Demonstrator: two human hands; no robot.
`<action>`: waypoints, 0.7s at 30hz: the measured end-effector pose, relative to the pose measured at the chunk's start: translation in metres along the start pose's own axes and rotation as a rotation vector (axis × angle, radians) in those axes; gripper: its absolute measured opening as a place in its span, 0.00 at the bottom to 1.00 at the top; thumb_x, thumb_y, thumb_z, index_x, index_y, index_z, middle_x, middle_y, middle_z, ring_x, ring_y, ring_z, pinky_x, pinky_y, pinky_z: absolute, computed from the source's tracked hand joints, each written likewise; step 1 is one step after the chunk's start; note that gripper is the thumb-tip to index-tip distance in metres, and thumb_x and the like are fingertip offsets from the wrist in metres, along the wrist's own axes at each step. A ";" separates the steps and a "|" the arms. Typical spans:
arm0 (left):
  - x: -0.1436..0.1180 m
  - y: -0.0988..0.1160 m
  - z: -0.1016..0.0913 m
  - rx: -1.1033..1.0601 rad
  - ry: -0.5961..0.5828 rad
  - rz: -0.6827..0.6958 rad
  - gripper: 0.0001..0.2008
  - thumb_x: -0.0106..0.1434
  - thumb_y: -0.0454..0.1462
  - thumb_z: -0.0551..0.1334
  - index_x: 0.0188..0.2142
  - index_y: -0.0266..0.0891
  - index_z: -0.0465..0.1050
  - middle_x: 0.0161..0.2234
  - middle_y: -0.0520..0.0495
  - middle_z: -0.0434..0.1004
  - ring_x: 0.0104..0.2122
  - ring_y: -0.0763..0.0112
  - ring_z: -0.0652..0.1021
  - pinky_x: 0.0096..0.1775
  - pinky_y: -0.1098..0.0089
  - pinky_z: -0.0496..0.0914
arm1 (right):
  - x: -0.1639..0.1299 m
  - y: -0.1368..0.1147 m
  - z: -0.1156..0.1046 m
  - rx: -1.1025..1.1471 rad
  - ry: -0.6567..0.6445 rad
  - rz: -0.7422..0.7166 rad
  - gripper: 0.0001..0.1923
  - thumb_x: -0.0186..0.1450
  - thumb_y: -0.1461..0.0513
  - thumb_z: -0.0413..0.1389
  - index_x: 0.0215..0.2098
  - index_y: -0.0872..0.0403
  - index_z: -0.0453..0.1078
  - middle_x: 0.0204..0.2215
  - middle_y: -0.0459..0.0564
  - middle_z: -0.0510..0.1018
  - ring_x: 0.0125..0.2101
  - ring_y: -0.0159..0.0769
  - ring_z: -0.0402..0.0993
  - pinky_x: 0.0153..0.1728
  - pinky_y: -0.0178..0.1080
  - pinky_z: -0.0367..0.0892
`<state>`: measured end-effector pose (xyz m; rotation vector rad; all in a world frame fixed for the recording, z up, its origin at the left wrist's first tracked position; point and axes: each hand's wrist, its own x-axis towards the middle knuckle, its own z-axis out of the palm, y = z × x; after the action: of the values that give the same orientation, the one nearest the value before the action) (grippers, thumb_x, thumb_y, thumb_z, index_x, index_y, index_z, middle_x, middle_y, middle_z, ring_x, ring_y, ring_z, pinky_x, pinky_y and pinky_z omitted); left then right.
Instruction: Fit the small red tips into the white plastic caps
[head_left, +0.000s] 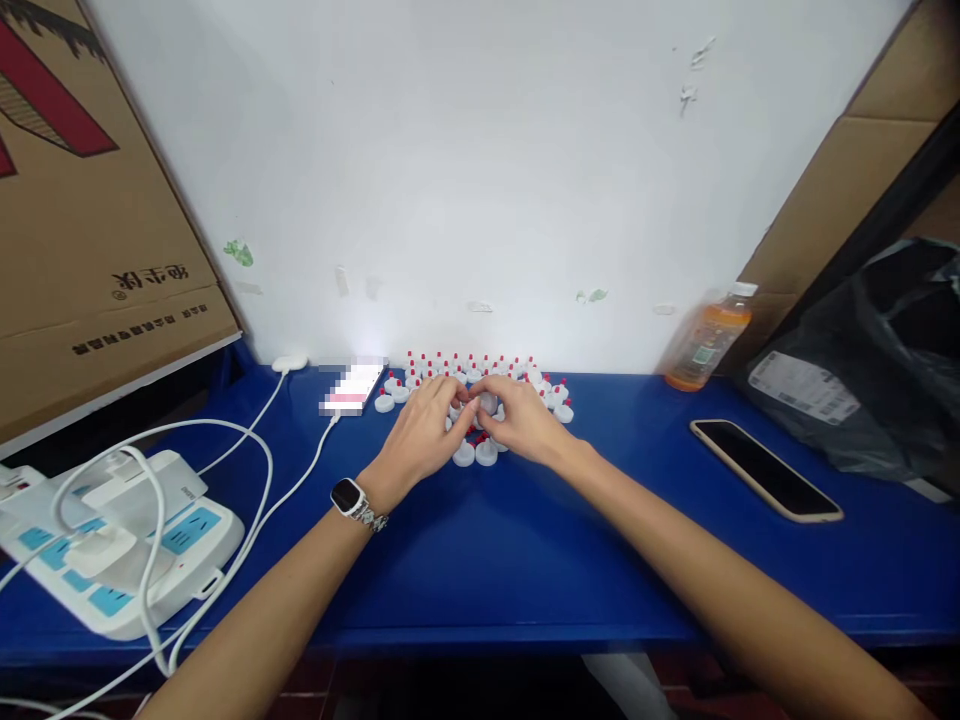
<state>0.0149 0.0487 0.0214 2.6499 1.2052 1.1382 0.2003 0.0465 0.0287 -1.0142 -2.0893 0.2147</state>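
Fingers point(495, 383) of both our hands come together low over a cluster of small white caps point(486, 455), our right hand point(521, 418) pinching a translucent white piece point(487, 403) between thumb and index finger. Our left hand point(424, 430) curls in beside it, thumb tip close to the piece; we cannot tell whether it grips anything. Two caps sit just on our side of the fingers; others, with red tips point(470, 358), crowd under, beside and beyond them. Back from the left fingers, we wear a watch point(347, 497) on the wrist. Left of the fingers, a lit phone point(356, 387) lies on our blue table point(487, 570), cabled; farther left is a power strip point(214, 550). Well to their right lie a dark-screened phone point(761, 468), an orange drink bottle point(709, 340) and a black bag point(825, 340). Beyond the fingers rises a white wall point(487, 180).
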 end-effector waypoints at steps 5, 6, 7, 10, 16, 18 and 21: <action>0.011 0.004 0.005 0.132 -0.081 0.197 0.12 0.75 0.38 0.46 0.38 0.40 0.64 0.36 0.45 0.71 0.37 0.62 0.70 0.41 0.61 0.66 | -0.013 -0.008 0.000 0.146 0.121 0.049 0.11 0.63 0.65 0.54 0.45 0.52 0.69 0.37 0.46 0.79 0.35 0.34 0.74 0.37 0.36 0.68; 0.012 0.004 0.007 0.105 -0.087 0.203 0.13 0.76 0.38 0.45 0.37 0.41 0.64 0.35 0.46 0.70 0.37 0.62 0.70 0.41 0.61 0.66 | -0.013 -0.009 0.000 0.135 0.138 0.047 0.10 0.64 0.65 0.54 0.44 0.52 0.69 0.35 0.46 0.78 0.34 0.34 0.74 0.36 0.36 0.68; 0.013 0.004 0.009 0.060 -0.081 0.188 0.14 0.76 0.38 0.44 0.36 0.41 0.63 0.33 0.47 0.70 0.35 0.63 0.69 0.40 0.62 0.66 | -0.013 -0.010 0.000 0.112 0.147 0.033 0.09 0.64 0.65 0.54 0.44 0.52 0.69 0.35 0.46 0.78 0.33 0.34 0.73 0.37 0.36 0.68; 0.015 0.005 0.014 -0.120 0.012 0.021 0.16 0.76 0.41 0.44 0.31 0.42 0.60 0.28 0.50 0.66 0.30 0.67 0.68 0.34 0.64 0.64 | -0.013 -0.010 -0.004 0.008 0.179 -0.031 0.08 0.65 0.66 0.52 0.42 0.51 0.69 0.37 0.49 0.77 0.38 0.38 0.73 0.42 0.39 0.68; 0.019 -0.007 -0.003 -0.215 0.176 -0.241 0.21 0.76 0.47 0.42 0.29 0.42 0.59 0.25 0.51 0.64 0.27 0.68 0.66 0.31 0.65 0.62 | -0.010 0.001 -0.018 -0.067 0.273 0.113 0.07 0.65 0.66 0.52 0.39 0.51 0.71 0.39 0.50 0.78 0.41 0.40 0.74 0.46 0.41 0.67; 0.017 -0.014 -0.006 -0.089 0.026 -0.076 0.19 0.75 0.47 0.46 0.31 0.41 0.65 0.30 0.48 0.69 0.34 0.65 0.69 0.39 0.63 0.65 | -0.005 0.006 -0.017 -0.015 0.261 0.167 0.06 0.65 0.63 0.54 0.39 0.51 0.72 0.40 0.49 0.79 0.40 0.39 0.74 0.47 0.41 0.67; 0.010 -0.021 -0.003 0.044 -0.174 0.075 0.15 0.73 0.45 0.52 0.38 0.42 0.74 0.39 0.46 0.72 0.42 0.60 0.70 0.46 0.59 0.65 | 0.007 0.015 -0.007 -0.033 0.223 0.191 0.05 0.63 0.61 0.59 0.36 0.51 0.76 0.44 0.51 0.76 0.47 0.42 0.71 0.52 0.43 0.64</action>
<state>0.0040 0.0689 0.0237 2.7801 1.1220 0.8763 0.2117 0.0604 0.0302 -1.2017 -1.8016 0.1554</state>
